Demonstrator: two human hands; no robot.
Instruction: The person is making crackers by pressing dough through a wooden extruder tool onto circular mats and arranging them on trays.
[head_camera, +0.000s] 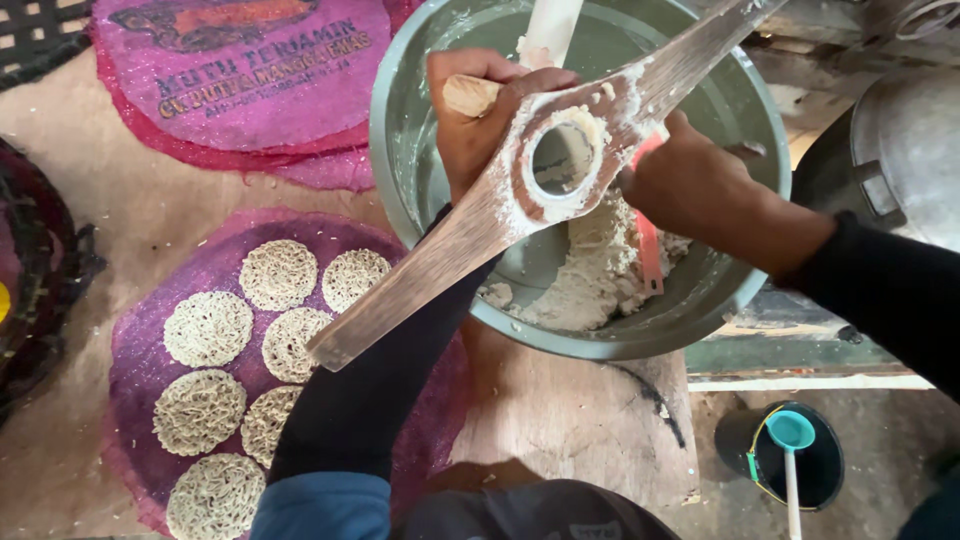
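Wooden press, dough-caked, held over green basin. Left hand clamped on its peg; right hand closed round red scraper. Best kept level, bore packed full. Basin under both hands: dough lump. Black bucket below right forearm: teal ladle.

1. The wooden press bar lies slantwise across the basin.
2. Dough sits in the basin.
3. Noodle rounds lie on a mat left of the basin.
4. A small pot stands before the basin, rightward.
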